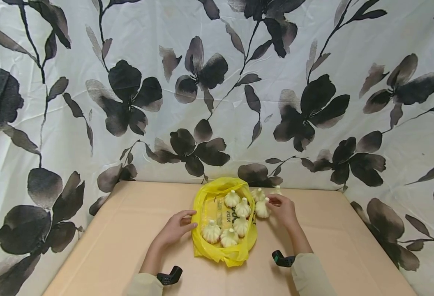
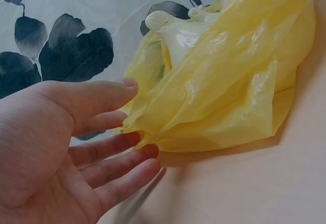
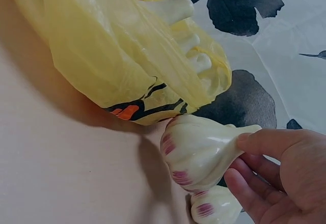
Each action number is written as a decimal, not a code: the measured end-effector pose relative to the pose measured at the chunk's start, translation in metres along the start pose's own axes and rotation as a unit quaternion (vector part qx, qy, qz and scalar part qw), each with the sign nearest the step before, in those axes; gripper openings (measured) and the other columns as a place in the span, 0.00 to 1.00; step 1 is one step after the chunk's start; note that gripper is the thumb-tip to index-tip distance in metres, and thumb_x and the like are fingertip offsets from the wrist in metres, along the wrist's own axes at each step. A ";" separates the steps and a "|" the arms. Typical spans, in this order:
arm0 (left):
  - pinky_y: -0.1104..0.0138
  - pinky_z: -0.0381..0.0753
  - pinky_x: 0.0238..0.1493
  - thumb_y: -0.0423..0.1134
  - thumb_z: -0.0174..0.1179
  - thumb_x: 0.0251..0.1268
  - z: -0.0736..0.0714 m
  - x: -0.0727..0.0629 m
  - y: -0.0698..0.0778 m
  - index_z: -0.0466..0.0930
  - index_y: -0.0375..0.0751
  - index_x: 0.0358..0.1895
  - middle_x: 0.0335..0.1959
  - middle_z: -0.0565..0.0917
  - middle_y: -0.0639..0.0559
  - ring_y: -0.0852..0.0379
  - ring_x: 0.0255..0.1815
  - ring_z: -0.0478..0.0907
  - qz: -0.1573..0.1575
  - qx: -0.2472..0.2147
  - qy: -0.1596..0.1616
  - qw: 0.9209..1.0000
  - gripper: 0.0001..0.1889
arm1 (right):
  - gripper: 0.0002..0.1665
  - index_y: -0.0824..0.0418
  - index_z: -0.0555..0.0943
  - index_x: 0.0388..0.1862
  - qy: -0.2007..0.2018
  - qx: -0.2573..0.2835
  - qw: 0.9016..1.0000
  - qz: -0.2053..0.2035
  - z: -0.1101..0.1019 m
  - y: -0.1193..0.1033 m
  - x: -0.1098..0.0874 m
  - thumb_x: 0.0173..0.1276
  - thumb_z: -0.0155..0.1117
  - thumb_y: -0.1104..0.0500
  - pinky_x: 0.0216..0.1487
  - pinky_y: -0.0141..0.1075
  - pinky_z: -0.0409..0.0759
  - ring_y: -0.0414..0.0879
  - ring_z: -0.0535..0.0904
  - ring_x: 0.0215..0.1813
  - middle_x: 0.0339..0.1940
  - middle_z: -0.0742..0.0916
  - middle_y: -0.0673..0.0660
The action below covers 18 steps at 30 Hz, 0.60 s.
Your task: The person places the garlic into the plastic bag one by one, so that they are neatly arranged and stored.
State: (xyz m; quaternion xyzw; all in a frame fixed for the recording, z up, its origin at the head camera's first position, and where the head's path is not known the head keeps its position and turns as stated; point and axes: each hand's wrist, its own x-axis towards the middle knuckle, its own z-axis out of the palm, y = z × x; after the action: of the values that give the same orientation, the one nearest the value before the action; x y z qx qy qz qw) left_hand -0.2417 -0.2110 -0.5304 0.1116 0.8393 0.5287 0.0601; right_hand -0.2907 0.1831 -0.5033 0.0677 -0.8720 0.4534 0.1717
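Observation:
A yellow plastic bag (image 1: 198, 205) lies with its mouth spread wide, and several white garlic bulbs (image 1: 211, 232) sit inside it. My left hand (image 1: 176, 227) is at the bag's left rim; in the left wrist view its fingers (image 2: 147, 152) are loosely extended, tips right at the plastic. With thumb and fingers, my right hand (image 1: 283, 209) pinches the stem of a garlic bulb (image 3: 201, 150) just outside the bag's right side. Purple streaks mark this bulb's base. Another garlic bulb (image 3: 216, 206) shows below it in the right wrist view.
Behind the pinched bulb are two more garlic bulbs (image 1: 257, 194), near the back edge of the tan table (image 1: 128, 222). A white cloth with dark flowers (image 1: 198, 76) hangs along the back. Each wrist wears a black camera (image 1: 282, 259).

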 end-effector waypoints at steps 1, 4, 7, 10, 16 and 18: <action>0.49 0.77 0.60 0.48 0.64 0.63 -0.001 -0.001 0.000 0.73 0.45 0.64 0.65 0.74 0.43 0.43 0.60 0.77 0.001 0.000 -0.001 1.000 0.27 | 0.15 0.67 0.85 0.46 0.004 0.003 1.000 -0.005 0.000 -0.002 -0.002 0.58 0.70 0.68 0.41 0.34 0.84 0.44 0.84 0.38 0.36 0.88 0.61; 0.49 0.77 0.60 0.49 0.64 0.63 -0.005 -0.005 0.000 0.73 0.46 0.64 0.65 0.74 0.43 0.43 0.60 0.77 0.002 0.000 -0.006 1.000 0.27 | 0.14 0.68 0.85 0.43 0.019 0.009 1.000 -0.022 -0.001 -0.007 -0.009 0.56 0.70 0.69 0.39 0.33 0.84 0.41 0.84 0.35 0.33 0.88 0.59; 0.49 0.77 0.60 0.49 0.64 0.62 -0.008 -0.009 0.001 0.73 0.46 0.64 0.65 0.74 0.44 0.43 0.60 0.77 0.000 -0.002 -0.012 1.000 0.27 | 0.14 0.68 0.85 0.44 0.019 0.010 1.000 -0.009 -0.002 -0.017 -0.016 0.57 0.71 0.69 0.41 0.34 0.85 0.45 0.84 0.37 0.35 0.88 0.61; 0.49 0.77 0.60 0.48 0.64 0.62 -0.012 -0.012 0.002 0.73 0.46 0.64 0.65 0.75 0.43 0.43 0.60 0.77 0.002 -0.002 -0.019 1.000 0.27 | 0.14 0.66 0.85 0.45 0.013 0.004 1.000 0.016 -0.004 -0.028 -0.022 0.58 0.70 0.69 0.44 0.36 0.85 0.50 0.85 0.41 0.37 0.88 0.63; 0.49 0.77 0.60 0.47 0.65 0.62 -0.019 -0.020 0.002 0.73 0.45 0.64 0.64 0.75 0.43 0.44 0.60 0.77 0.006 -0.006 -0.036 0.999 0.27 | 0.14 0.65 0.85 0.46 0.017 -0.009 0.999 0.030 -0.008 -0.044 -0.036 0.59 0.70 0.68 0.48 0.44 0.84 0.51 0.85 0.41 0.38 0.88 0.63; 0.50 0.77 0.59 0.47 0.65 0.62 -0.021 -0.022 0.002 0.72 0.45 0.64 0.64 0.74 0.43 0.43 0.60 0.77 0.007 -0.009 -0.043 0.999 0.28 | 0.14 0.65 0.84 0.46 0.018 -0.015 0.999 0.034 -0.009 -0.049 -0.041 0.60 0.69 0.67 0.49 0.45 0.84 0.51 0.84 0.42 0.39 0.88 0.63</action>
State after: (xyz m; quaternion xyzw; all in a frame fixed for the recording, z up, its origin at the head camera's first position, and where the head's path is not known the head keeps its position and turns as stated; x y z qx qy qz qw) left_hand -0.2243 -0.2343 -0.5194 0.1398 0.8304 0.5312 0.0933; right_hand -0.2373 0.1603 -0.4754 0.0272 -0.8772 0.4473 0.1722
